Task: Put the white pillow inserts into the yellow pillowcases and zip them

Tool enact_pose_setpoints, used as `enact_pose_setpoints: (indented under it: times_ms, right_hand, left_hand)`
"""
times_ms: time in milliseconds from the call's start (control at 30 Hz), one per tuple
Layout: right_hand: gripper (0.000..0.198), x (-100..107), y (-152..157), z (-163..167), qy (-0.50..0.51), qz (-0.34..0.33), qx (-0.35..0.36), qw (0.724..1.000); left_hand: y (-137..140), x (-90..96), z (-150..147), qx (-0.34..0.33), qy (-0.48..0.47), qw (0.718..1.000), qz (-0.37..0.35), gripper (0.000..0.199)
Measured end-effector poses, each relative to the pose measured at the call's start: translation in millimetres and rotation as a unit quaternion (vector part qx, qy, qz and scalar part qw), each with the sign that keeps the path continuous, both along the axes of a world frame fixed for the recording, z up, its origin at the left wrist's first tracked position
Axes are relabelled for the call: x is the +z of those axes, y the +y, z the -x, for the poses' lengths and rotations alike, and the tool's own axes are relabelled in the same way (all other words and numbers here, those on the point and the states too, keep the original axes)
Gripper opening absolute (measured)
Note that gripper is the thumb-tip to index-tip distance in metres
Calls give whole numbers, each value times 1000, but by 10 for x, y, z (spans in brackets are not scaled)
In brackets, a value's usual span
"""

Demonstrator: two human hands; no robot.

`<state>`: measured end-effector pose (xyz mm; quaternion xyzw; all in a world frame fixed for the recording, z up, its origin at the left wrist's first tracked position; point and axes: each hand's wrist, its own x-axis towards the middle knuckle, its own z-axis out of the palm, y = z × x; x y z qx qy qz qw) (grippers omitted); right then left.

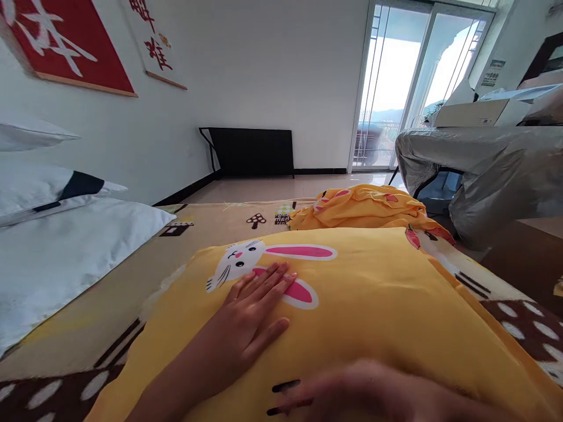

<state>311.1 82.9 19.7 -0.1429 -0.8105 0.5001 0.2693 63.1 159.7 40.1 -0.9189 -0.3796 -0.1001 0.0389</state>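
A plump yellow pillow [360, 287] with a printed white rabbit lies flat in front of me. My left hand [255, 316] rests on it, palm down with fingers stretched out, over the lower pink ear of the rabbit. Low in the view, my right hand [352, 390] is over the near part of the pillow; motion smears it, and its fingers are hard to make out. Behind the pillow is a crumpled heap of yellow cloth [369, 205] with a similar print.
White pillows [79, 234] lie at the left on the patterned beige blanket [220, 220]. To the right stands a table under grey plastic sheeting [497, 158], with a box [475, 113] on top. A black panel [253, 151] leans against the far wall, near a sliding glass door [391, 88].
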Motion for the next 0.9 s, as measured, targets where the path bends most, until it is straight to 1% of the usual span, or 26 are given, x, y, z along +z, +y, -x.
enact_pose_setpoints:
  times_ms: [33, 67, 100, 167, 200, 233, 300, 333, 400, 467, 500, 567, 633, 700, 767, 833, 900]
  right_hand:
    - [51, 31, 77, -77, 37, 30, -35, 998]
    - [52, 55, 165, -160, 85, 74, -77, 991]
    - [51, 73, 261, -252, 139, 129, -120, 974]
    - [47, 94, 458, -468, 237, 235, -201, 921]
    - [45, 95, 552, -592, 268, 268, -235, 895]
    - [43, 89, 639, -722, 282, 280, -267, 878]
    - [38, 53, 786, -976, 298, 270, -339, 851]
    - [36, 22, 844, -1086, 298, 257, -368, 843]
    - [33, -61, 929, -1255, 283, 226, -402, 841]
    - [32, -154, 981, -1355, 252, 193, -417, 852]
    - [33, -198, 998, -1388, 225, 168, -433, 857]
    - [38, -277, 1026, -1441, 142, 88, -490, 855]
    - [45, -355, 1056, -1497, 40, -7, -544, 838]
    - [52, -448, 1081, -1564, -47, -63, -566, 821]
    - [60, -562, 1077, -1645, -98, -73, -576, 808]
    - [66, -681, 1009, -1748, -127, -53, -600, 788]
    - [70, -778, 850, -1885, -147, -20, -620, 770]
  left_hand:
    - [11, -15, 7, -2, -2, 1000, -5, 58]
    - [25, -31, 13, -4, -4, 1000, -10, 59]
    - [39, -47, 16, -5, -7, 1000, -13, 59]
    - [64, -75, 18, -5, -11, 1000, -16, 59]
    - [73, -85, 17, -6, -12, 1000, -17, 59]
    - [78, -93, 16, -7, -12, 1000, -17, 59]
    - [82, -105, 15, -6, -12, 1000, -16, 59]
    - [84, -111, 14, -7, -12, 1000, -15, 59]
    - [97, -125, 12, -4, -15, 1000, -9, 58]
    - [128, -143, 10, 7, -26, 1000, -2, 55]
    - [152, -152, 10, 19, -34, 999, 1, 53]
    - [211, -169, 13, 58, -56, 997, 3, 50]
    - [270, -178, 22, 103, -74, 992, 5, 51]
    - [307, -182, 37, 143, -90, 986, 6, 52]
    - [304, -192, 70, 171, -107, 979, 2, 53]
    - [254, -217, 146, 193, -121, 974, -8, 53]
    - [166, -259, 297, 219, -132, 966, -16, 54]
